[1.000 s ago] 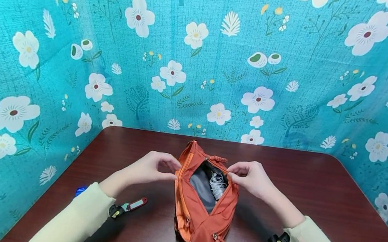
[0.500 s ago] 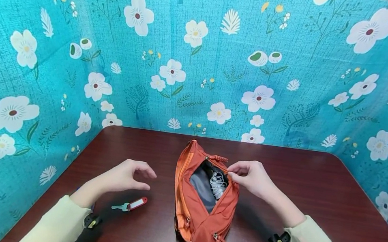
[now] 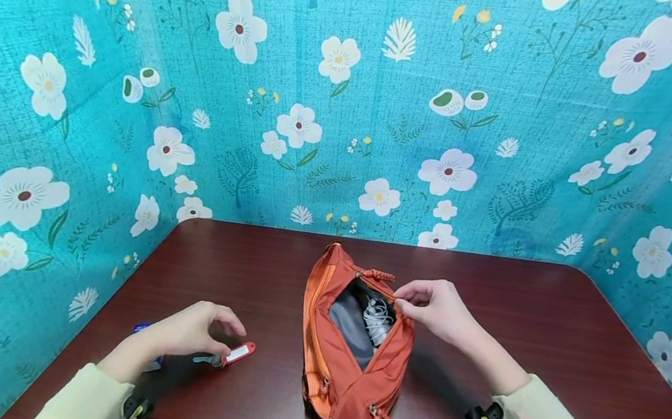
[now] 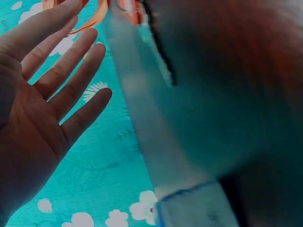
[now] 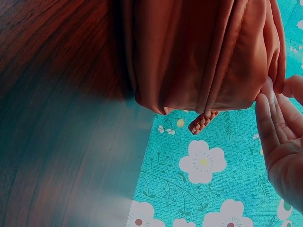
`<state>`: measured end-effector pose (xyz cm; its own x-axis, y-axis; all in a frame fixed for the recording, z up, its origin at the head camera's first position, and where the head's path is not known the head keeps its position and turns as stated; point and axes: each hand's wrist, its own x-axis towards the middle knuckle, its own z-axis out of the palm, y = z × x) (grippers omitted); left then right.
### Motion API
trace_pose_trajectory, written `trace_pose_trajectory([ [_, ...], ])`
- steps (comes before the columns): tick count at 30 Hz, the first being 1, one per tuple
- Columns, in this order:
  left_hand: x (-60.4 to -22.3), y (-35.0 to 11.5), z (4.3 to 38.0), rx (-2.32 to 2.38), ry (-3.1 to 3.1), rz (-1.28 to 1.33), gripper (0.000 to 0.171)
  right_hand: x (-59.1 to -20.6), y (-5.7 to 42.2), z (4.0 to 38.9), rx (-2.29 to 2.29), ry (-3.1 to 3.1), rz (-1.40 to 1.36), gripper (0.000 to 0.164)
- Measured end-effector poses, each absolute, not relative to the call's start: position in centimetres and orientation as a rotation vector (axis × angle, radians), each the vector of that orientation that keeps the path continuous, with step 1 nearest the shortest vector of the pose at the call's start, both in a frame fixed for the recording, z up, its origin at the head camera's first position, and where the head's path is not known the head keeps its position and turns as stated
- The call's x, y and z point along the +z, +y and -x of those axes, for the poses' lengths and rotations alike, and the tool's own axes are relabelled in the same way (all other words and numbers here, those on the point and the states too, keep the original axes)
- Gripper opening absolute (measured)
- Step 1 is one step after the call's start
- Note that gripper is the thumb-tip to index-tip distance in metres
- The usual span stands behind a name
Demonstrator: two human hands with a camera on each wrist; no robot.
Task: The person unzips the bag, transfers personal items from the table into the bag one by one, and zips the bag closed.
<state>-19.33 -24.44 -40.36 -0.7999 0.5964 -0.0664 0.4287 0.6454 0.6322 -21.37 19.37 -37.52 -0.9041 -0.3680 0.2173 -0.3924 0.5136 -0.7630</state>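
Your left hand (image 3: 188, 329), its grip released, is hovering by the key (image 3: 204, 360) and red tag (image 3: 240, 353), which are lying on the bench (image 3: 504, 288) at roughly eight o'clock from the bag (image 3: 345, 391). Your right hand (image 3: 436, 312) is pinching the bag near one o'clock (soft, likely yielding cloth). You're probably handling something light, stiff and slick; favour the tag's edges.

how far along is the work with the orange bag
Done: the bag is open, and a coiled cable lies inside. In hand: the right hand has a grip on the bag's edge, while the left hand is at the red-tagged key, contact unclear. Left, probably: packing the key and a partly hidden blue-edged item, both outside the bag.
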Motion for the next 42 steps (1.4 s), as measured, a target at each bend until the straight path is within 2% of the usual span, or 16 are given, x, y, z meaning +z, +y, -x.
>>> trace_pose_trajectory([
  [12,-42.0,-24.8,19.2,0.865,2.62,-0.657,0.042,-37.8,19.4,21.1,1.41,-2.692,-0.691,0.009],
  [24,-42.2,-24.3,19.1,0.809,2.645,-0.692,0.046,-37.5,19.3,21.0,1.423,-2.68,-0.71,0.011],
  [42,-42.9,-24.1,20.0,0.737,2.707,-0.77,0.022,-37.7,19.4,21.3,1.381,-2.692,-0.725,0.009],
])
